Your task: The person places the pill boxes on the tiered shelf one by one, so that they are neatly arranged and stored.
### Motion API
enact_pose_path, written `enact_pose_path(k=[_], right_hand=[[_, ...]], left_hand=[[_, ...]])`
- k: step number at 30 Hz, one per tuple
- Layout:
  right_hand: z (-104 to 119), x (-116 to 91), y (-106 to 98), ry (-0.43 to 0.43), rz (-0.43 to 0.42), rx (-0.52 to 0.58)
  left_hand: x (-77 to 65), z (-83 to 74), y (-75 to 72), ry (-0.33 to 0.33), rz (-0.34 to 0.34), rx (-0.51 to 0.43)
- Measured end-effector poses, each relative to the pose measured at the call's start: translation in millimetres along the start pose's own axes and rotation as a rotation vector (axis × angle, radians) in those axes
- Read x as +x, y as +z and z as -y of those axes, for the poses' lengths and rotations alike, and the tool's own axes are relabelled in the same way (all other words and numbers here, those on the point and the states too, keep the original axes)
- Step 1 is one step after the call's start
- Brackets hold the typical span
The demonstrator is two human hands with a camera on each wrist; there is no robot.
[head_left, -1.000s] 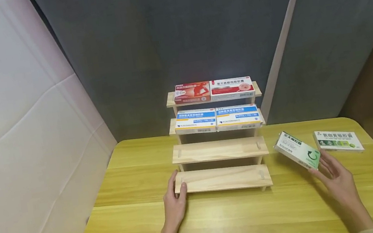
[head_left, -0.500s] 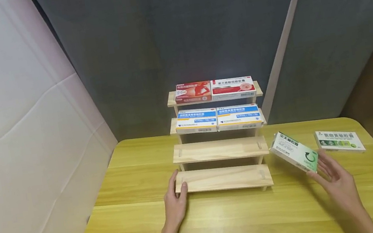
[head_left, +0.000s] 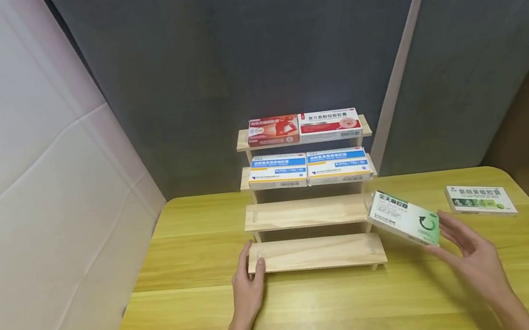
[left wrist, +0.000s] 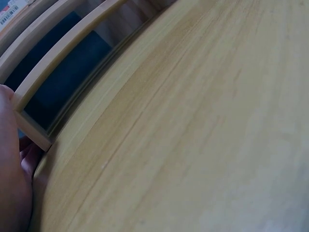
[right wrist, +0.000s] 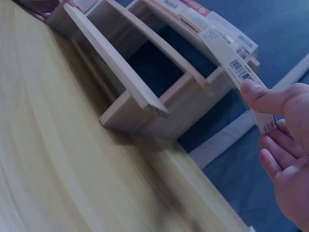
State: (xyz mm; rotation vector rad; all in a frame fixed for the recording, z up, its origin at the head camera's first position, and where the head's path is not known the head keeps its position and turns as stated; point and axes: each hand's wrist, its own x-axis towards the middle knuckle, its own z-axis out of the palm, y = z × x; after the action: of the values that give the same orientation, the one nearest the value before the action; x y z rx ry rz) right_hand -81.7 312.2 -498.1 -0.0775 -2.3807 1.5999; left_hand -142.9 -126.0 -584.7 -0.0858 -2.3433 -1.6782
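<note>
My right hand (head_left: 475, 254) pinches a white and green medicine box (head_left: 404, 218) by its right end, thumb on the near side. The box is tilted, and its far left corner overlaps the right end of the third step down in the head view. My left hand (head_left: 248, 285) grips the left end of the lowest step of a wooden stepped rack (head_left: 317, 251), thumb on top and fingers at the side. In the left wrist view, part of the left hand (left wrist: 12, 164) shows at the rack's corner. The right wrist view shows the box (right wrist: 236, 72) edge-on beside the rack's upper steps.
A red medicine box (head_left: 272, 131) and a white and red one (head_left: 330, 125) lie on the top step. Two blue and white boxes (head_left: 278, 171) fill the second. Another white and green box (head_left: 480, 200) lies flat on the table (head_left: 317, 321) at right. A dark curtain (head_left: 248, 49) hangs behind.
My right hand has moved left with the medicine box, bringing it from beside the rack to the right end of the third step. The left hand has stayed on the rack.
</note>
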Motion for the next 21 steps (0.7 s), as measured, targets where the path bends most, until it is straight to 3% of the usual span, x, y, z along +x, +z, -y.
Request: enact_pose_path(k=[14, 21], right_hand=[[18.9, 9.6, 23.3, -0.112, 0.079, -0.027], [28.1, 13.0, 37.4, -0.155, 0.105, 0.033]], left_hand=[[0.8, -1.9, -0.1, 0.013, -0.01, -0.025], [0.4, -1.4, -0.5, -0.001, 0.003, -0.05]])
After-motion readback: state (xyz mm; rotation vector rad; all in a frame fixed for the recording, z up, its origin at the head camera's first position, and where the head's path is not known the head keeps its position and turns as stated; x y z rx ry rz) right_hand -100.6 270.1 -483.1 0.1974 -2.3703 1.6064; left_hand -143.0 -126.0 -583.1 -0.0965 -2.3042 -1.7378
